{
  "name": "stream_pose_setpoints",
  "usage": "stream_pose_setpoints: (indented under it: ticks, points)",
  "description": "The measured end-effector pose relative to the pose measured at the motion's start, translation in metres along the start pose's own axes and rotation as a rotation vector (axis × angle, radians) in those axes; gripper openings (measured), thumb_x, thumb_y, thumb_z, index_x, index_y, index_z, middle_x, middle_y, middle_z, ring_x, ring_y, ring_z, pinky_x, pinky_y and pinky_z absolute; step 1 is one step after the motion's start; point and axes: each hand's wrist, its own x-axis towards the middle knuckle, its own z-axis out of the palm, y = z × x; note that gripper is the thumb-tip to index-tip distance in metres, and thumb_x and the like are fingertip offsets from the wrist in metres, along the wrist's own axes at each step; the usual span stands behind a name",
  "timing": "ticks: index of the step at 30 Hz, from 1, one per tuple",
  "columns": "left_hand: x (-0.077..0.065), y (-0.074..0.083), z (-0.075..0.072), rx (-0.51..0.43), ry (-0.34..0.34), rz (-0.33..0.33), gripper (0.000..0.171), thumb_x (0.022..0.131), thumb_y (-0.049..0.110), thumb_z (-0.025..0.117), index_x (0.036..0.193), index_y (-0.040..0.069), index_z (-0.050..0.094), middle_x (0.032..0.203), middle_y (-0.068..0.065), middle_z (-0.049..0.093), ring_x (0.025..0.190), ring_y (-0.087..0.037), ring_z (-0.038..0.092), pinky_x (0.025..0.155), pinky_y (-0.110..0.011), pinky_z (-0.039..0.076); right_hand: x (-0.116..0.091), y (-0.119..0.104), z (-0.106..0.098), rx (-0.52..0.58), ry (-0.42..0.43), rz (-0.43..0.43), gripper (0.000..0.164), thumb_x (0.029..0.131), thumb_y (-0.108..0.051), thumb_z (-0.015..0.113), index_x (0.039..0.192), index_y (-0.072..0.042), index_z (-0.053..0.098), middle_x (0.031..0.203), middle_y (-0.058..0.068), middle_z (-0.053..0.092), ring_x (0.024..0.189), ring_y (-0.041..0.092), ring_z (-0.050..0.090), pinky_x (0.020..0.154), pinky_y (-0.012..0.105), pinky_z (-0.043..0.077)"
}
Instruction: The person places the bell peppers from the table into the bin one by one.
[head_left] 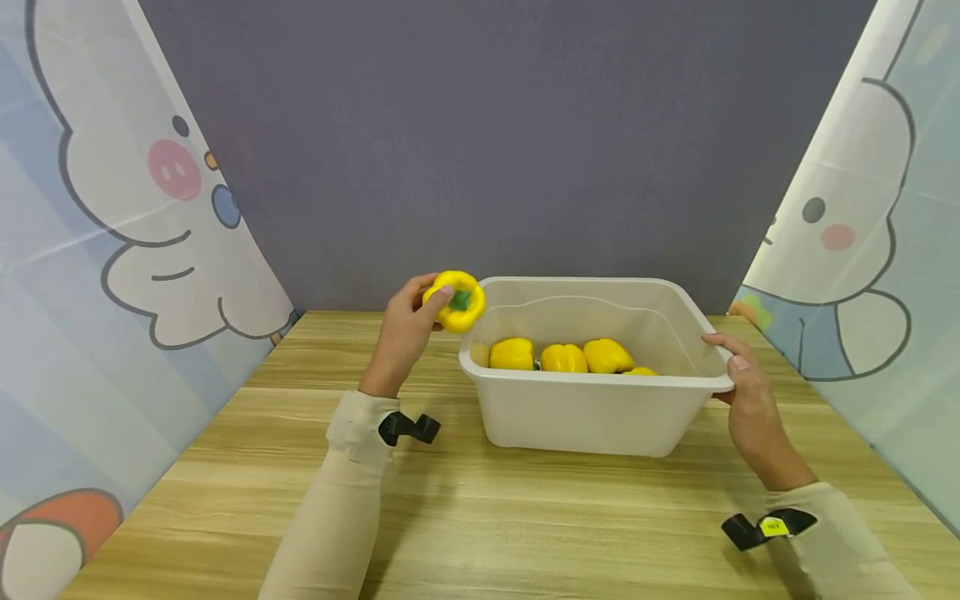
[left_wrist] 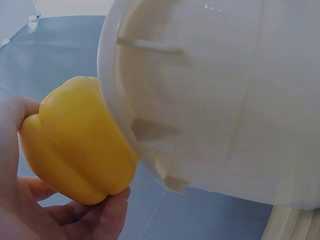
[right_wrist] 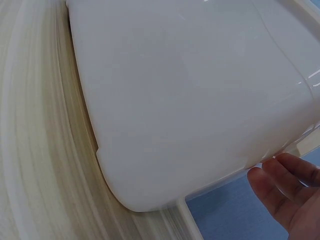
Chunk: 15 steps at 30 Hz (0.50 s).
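My left hand holds a yellow bell pepper at the left end of a white plastic bin, level with its rim. The pepper's green stem side is turned up toward the head view, with the thumb lying near the stem. In the left wrist view, fingers curl under the pepper, which appears right at the bin's rim. At the bin's right end my right hand grips the rim. Several more yellow bell peppers lie inside the bin, partly hidden by its front wall.
The bin stands on a wood-grain table, toward the back. Behind it rises a dark grey panel. Cartoon-printed sheets flank both sides. Each wrist wears a black camera mount.
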Motion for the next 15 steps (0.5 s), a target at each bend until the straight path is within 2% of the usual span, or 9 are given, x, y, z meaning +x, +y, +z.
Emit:
stream_pose_setpoints:
  ticks: [8, 15]
  points:
    - [0.0001, 0.0007, 0.0046, 0.025, -0.022, 0.030, 0.050, 0.099, 0.041, 0.062, 0.138, 0.010, 0.057, 0.118, -0.008, 0.063, 0.095, -0.023, 0.060, 0.081, -0.037, 0.054, 0.0003, -0.0004, 0.0004, 0.003, 0.002, 0.005, 0.045, 0.108, -0.023, 0.026, 0.140, -0.004, 0.051, 0.131, 0.008, 0.049, 0.093, 0.016, 0.053, 0.072, 0.018, 0.048]
    - [-0.0002, 0.0023, 0.0094, 0.012, -0.043, 0.051, 0.049, 0.099, 0.037, 0.063, 0.138, 0.008, 0.056, 0.120, -0.011, 0.063, 0.096, -0.024, 0.060, 0.081, -0.038, 0.053, -0.0001, -0.0003, 0.0003, 0.016, 0.002, 0.007, 0.044, 0.108, -0.024, 0.027, 0.140, -0.004, 0.052, 0.128, 0.009, 0.049, 0.093, 0.016, 0.053, 0.071, 0.019, 0.048]
